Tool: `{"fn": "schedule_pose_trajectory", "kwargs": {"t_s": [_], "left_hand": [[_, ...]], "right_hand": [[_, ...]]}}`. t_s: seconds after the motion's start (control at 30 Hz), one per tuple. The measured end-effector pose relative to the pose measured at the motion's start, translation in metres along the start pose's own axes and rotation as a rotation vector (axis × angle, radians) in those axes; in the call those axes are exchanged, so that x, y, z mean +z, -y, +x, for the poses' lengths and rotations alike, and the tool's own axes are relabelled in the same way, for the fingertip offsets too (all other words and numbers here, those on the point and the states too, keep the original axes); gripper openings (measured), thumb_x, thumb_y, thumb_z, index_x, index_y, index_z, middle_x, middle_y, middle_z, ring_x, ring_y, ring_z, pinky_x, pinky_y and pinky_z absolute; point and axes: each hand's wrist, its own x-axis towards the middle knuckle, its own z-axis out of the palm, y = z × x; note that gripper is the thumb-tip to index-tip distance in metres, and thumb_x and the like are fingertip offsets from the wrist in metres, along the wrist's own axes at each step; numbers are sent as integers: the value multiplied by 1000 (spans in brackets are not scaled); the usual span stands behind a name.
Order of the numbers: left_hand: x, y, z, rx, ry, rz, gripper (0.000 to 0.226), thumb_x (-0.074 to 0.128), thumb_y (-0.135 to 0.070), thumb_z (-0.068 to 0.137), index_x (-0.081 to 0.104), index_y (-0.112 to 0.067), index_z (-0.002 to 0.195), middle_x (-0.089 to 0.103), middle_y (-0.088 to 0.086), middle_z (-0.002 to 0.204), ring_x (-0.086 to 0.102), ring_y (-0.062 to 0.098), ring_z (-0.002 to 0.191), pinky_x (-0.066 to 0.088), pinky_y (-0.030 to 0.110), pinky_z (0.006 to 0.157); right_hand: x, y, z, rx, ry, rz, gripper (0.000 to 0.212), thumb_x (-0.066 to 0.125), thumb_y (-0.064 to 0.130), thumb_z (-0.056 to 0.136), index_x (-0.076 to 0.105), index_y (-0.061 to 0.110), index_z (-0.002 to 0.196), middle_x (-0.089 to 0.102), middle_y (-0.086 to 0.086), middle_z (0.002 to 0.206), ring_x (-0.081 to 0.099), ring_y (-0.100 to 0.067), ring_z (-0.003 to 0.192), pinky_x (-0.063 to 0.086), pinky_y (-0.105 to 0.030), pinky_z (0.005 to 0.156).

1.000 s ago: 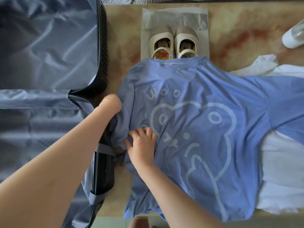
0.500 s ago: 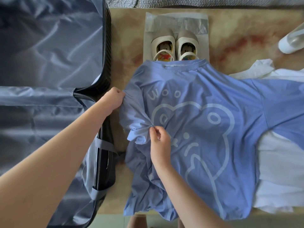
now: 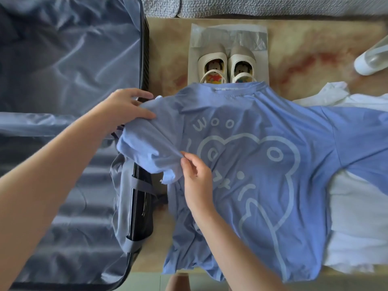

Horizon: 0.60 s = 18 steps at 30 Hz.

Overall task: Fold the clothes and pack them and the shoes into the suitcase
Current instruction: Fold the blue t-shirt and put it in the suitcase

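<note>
A blue T-shirt [image 3: 262, 164] with a pale bear drawing lies spread on the table. My left hand [image 3: 126, 108] grips its left shoulder edge beside the suitcase rim. My right hand [image 3: 197, 177] pinches the left sleeve's hem, which is lifted off the table. A pair of cream shoes [image 3: 226, 64] stands on a plastic sheet just beyond the shirt's collar. The open suitcase [image 3: 63, 80] with grey-blue lining lies at the left. A white garment [image 3: 357, 223] lies under the shirt's right side.
A white bottle [image 3: 371, 59] lies at the table's far right. A grey sofa edge [image 3: 252, 6] runs along the back. The tan table [image 3: 315, 49] shows bare between shoes and bottle. The table's near edge is just below the shirt's hem.
Both hands have lifted the shirt's left sleeve and spread it out toward the suitcase. My left hand moved up and now grips the shoulder edge.
</note>
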Motion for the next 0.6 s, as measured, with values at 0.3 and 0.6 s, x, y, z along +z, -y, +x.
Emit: {"fn": "schedule_pose_trajectory", "kwargs": {"t_s": [0.3,0.6], "left_hand": [[-50,35,-5,205,-334,397,43,76,-19,77,64,-30,117,64,0,110,58,23,98,45,36,87],[-59,80,-3,-13,-309,566,46,63,-55,82,56,-13,66,53,9,61,50,31,68,36,34,63]], "right_hand": [[74,11,-14,-155,169,-398,22,45,26,96,65,17,101,66,-4,72,57,-25,75,43,-41,91],[91,-8,-29,-475,138,-948,34,41,16,83,64,19,108,63,5,77,57,-20,73,29,-30,81]]}}
